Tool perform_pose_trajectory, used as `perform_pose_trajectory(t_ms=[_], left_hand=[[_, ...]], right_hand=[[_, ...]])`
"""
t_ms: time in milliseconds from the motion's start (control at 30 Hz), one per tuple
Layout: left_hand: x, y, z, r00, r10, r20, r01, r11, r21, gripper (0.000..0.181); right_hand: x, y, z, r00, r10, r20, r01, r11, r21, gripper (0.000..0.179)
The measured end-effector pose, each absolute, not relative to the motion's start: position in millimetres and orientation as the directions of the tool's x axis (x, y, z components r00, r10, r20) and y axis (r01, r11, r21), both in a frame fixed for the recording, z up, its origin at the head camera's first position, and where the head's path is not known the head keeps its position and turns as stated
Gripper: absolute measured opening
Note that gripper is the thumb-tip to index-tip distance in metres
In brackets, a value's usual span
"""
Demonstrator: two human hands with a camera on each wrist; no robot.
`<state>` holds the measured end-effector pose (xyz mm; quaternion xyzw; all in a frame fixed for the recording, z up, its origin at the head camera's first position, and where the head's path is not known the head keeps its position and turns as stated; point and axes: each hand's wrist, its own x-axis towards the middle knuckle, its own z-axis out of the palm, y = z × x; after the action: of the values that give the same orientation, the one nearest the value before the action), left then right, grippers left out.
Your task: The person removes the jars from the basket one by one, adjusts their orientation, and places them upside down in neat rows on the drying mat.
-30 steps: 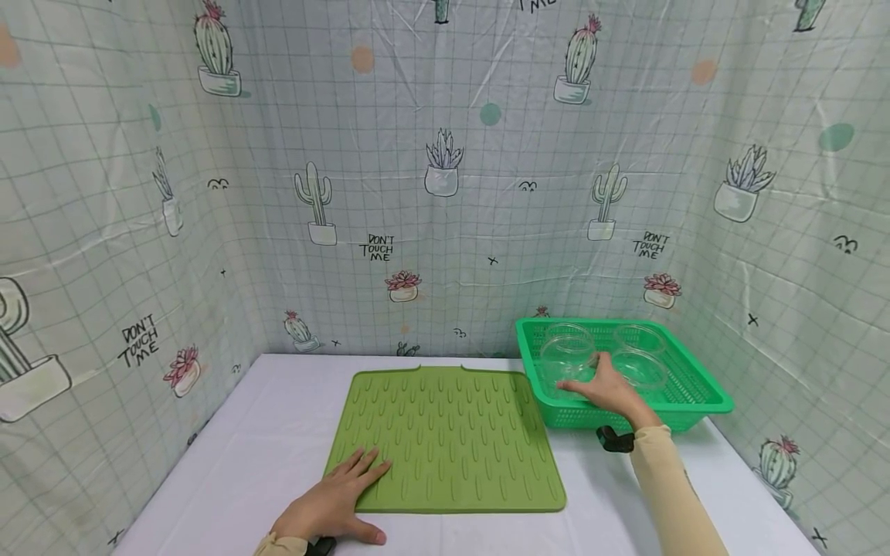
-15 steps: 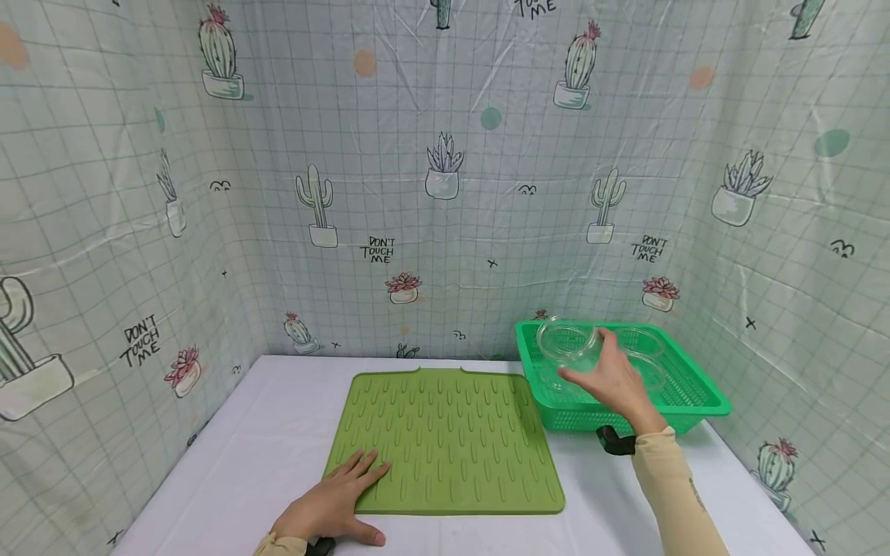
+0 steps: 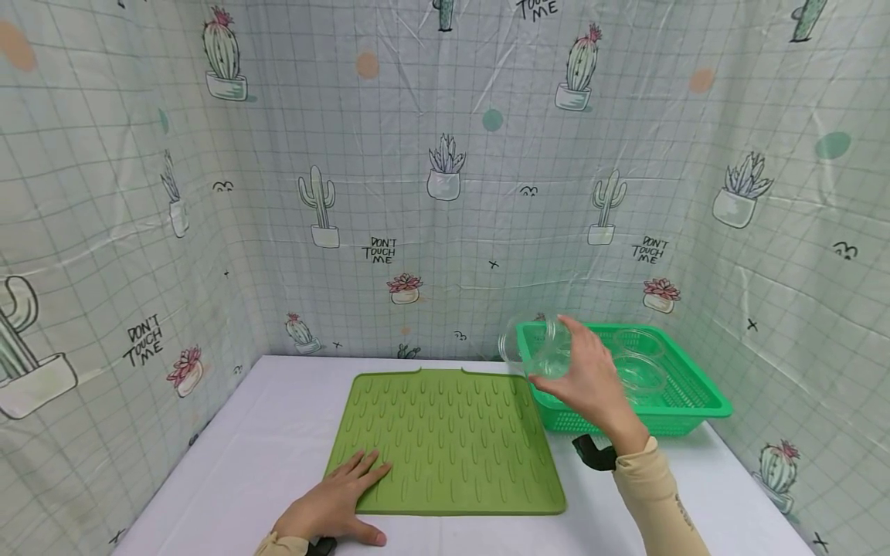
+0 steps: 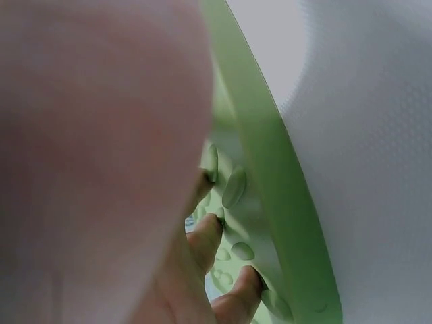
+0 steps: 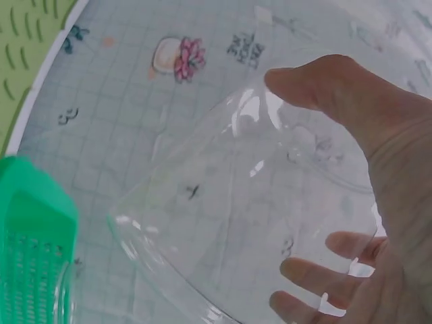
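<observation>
My right hand (image 3: pixel 587 378) grips a clear bowl (image 3: pixel 535 347) between thumb and fingers, raised over the left side of the green plastic basket (image 3: pixel 647 423). The bowl is tipped on its side, mouth toward the left. In the right wrist view the thumb lies on one side of the bowl (image 5: pixel 189 223), and the fingers show through its transparent wall. My left hand (image 3: pixel 332 498) rests with spread fingers on the near left corner of a green ridged mat (image 3: pixel 452 440). Its fingertips touch the mat's raised ridges in the left wrist view.
More clear bowls (image 3: pixel 640 374) sit in the right half of the basket. Mat and basket stand side by side on a white-covered table (image 3: pixel 236 432). A cactus-print curtain (image 3: pixel 445 232) closes off the back and both sides.
My right hand has lifted the clear bowl out of the basket, moved it left and tipped it onto its side. The left hand has stayed put on the mat.
</observation>
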<state>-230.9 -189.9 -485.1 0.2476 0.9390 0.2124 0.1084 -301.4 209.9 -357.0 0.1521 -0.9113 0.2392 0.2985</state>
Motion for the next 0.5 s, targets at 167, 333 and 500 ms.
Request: perform_pose_trajectory(t_ms=[167, 333, 500], left_hand=[[-231.7, -189.2, -487.0, -0.855, 0.509, -0.105, 0.415, 0.791, 0.450, 0.106], [-231.7, -188.8, -487.7, -0.855, 0.507, -0.109, 0.412, 0.792, 0.450, 0.106], [-231.4, -188.4, -485.2, -0.857, 0.504, -0.109, 0.414, 0.797, 0.439, 0.106]], right_hand=[[-294.4, 194.0, -363.6, -0.719, -0.194, 0.667, -0.461, 0.851, -0.250, 0.102], [-286.8, 176.2, -368.7, -0.706, -0.272, 0.653, -0.485, 0.859, -0.166, 0.104], [-281.2, 159.4, -372.4, -0.678, -0.357, 0.643, -0.505, 0.862, -0.054, 0.106]])
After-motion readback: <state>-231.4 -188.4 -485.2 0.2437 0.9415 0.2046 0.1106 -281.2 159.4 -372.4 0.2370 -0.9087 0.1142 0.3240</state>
